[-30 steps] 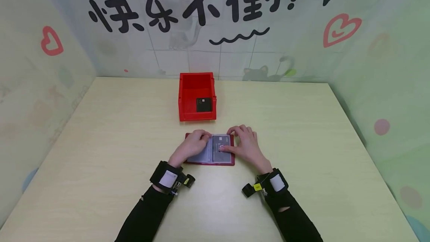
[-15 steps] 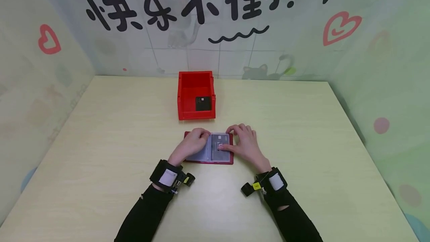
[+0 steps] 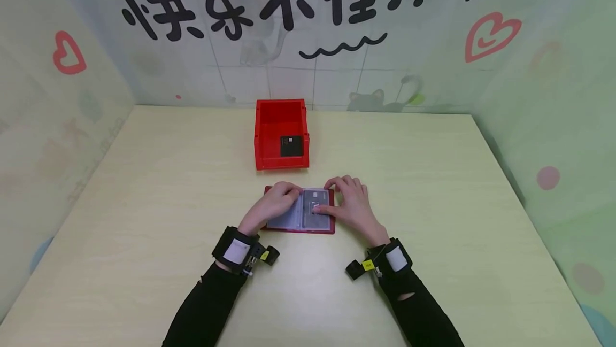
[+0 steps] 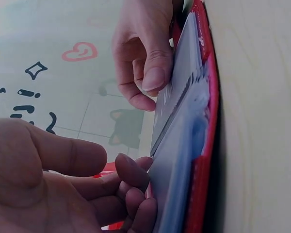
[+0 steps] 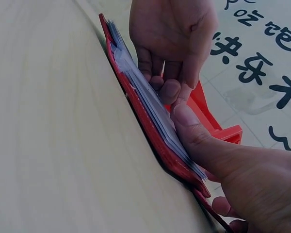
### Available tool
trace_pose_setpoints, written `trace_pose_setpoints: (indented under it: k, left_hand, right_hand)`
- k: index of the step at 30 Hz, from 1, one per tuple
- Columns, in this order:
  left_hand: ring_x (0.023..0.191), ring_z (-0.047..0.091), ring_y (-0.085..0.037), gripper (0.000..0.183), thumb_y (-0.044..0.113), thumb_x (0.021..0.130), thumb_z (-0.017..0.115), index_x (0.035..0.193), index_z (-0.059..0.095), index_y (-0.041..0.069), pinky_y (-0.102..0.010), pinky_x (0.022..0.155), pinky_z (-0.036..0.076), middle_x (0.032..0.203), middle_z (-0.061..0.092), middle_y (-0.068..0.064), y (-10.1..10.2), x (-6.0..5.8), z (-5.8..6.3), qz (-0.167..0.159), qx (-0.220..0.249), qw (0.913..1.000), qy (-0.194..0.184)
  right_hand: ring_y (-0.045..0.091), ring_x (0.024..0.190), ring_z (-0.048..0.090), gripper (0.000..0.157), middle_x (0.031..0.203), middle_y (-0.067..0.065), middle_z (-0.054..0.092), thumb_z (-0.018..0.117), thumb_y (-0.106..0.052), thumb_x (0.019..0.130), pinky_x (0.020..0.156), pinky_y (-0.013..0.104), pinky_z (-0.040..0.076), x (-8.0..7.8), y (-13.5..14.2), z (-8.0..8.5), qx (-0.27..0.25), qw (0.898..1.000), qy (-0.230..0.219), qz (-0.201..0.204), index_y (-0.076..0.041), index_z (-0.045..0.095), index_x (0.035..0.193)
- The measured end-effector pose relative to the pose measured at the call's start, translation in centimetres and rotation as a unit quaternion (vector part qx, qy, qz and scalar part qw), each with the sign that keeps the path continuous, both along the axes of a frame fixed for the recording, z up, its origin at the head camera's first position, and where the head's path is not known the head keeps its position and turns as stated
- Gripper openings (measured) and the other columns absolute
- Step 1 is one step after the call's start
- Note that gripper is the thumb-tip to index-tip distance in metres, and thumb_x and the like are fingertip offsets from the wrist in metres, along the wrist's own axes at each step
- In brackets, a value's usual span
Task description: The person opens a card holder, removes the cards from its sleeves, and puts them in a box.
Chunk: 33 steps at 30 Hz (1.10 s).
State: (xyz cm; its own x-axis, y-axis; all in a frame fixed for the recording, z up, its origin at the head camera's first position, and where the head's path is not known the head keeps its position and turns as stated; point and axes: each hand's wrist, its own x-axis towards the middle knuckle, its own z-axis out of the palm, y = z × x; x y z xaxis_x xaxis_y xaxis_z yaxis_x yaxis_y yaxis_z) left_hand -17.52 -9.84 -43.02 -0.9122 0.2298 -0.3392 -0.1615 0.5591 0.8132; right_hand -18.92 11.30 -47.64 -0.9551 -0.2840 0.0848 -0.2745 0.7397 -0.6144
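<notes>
Head view, below centre: I judge the card holder (image 3: 299, 220) light, slick, best edge-held; right hand (image 3: 353, 207) pinches it, left hand (image 3: 275, 202) touching, grip unclear.

left forearm (image 3: 212, 296) slanting inward from below | left hand (image 3: 275, 201): back upward in head view, fingers (image 4: 132, 171) curled, whether pinching unclear | right forearm (image 3: 416, 299) slanting inward oppositely | right hand (image 3: 355, 205): thumb (image 5: 191, 124) stretched toward the left hand, fingers bent | hands near each other, roughly level, apart in head view
</notes>
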Motion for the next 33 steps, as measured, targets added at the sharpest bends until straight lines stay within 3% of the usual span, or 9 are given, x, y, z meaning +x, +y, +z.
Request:
trace_pose_setpoints:
  k: [12, 20, 27, 33]
  left_hand:
    - [0.121, 0.053, -0.033, 0.039, 0.018, 0.105, 0.044, 0.137, 0.057, -0.001, -0.050, 0.110, 0.045, 0.138, 0.057, -0.019, 0.55, 0.01, -0.26, -0.002, -0.036, 0.9989, 0.031]
    - [0.125, 0.052, -0.033, 0.040, 0.018, 0.106, 0.043, 0.139, 0.056, 0.000, -0.051, 0.113, 0.043, 0.141, 0.055, -0.019, 0.29, -0.10, -0.10, -0.012, -0.022, 0.9994, 0.024]
    - [0.125, 0.051, -0.033, 0.041, 0.019, 0.106, 0.043, 0.140, 0.055, 0.000, -0.050, 0.113, 0.042, 0.142, 0.054, -0.018, 0.49, -0.02, -0.08, 0.006, -0.014, 0.9998, 0.009]
    - [0.113, 0.058, -0.031, 0.037, 0.018, 0.104, 0.047, 0.132, 0.059, -0.002, -0.046, 0.104, 0.049, 0.131, 0.063, -0.019, 0.95, 0.12, -0.62, 0.019, -0.036, 0.9982, 0.044]
  right_hand:
    - [0.028, 0.107, 0.045, 0.058, 0.108, 0.010, 0.056, 0.088, -0.047, 0.072, 0.093, 0.043, 0.030, 0.00, -0.11, -0.33, 0.010, 1.000, 0.006, 0.002, -0.018, 0.063, 0.115]
    - [0.028, 0.106, 0.045, 0.057, 0.107, 0.009, 0.056, 0.088, -0.047, 0.073, 0.092, 0.043, 0.030, -0.01, -0.14, -0.32, 0.010, 1.000, 0.007, 0.001, -0.017, 0.063, 0.115]
    - [0.028, 0.105, 0.045, 0.057, 0.106, 0.010, 0.056, 0.087, -0.047, 0.073, 0.092, 0.043, 0.030, -0.09, -0.15, -0.57, 0.008, 1.000, 0.012, 0.002, -0.017, 0.063, 0.114]
    - [0.029, 0.106, 0.045, 0.057, 0.106, 0.010, 0.056, 0.087, -0.048, 0.073, 0.091, 0.043, 0.030, -0.03, -0.11, -0.67, 0.014, 1.000, 0.011, 0.002, -0.017, 0.063, 0.115]
